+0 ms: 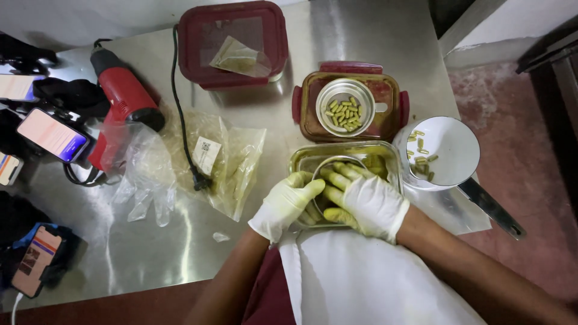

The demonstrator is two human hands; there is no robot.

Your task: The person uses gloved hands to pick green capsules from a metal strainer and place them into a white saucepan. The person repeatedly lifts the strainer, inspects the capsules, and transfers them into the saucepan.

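Both my hands wear pale gloves stained yellow-green. My left hand (pixel 285 203) and my right hand (pixel 363 198) are pressed together over a small round metal cup (pixel 335 163) that sits inside a glass container (pixel 304 157) of yellowish powder. Their fingers are curled around something small that I cannot make out. Behind it, another metal cup (pixel 345 107) with several green capsules rests in a brown container with red clips (pixel 390 90). A white pan (pixel 448 147) to the right holds several more capsules.
A red heat gun (pixel 123 96) with a black cord (pixel 180 114) lies at the left of the steel table (pixel 150 247), beside clear plastic bags (pixel 229 162). A red-lidded box (pixel 232 42) stands at the back. Several phones (pixel 51 135) lie along the left edge.
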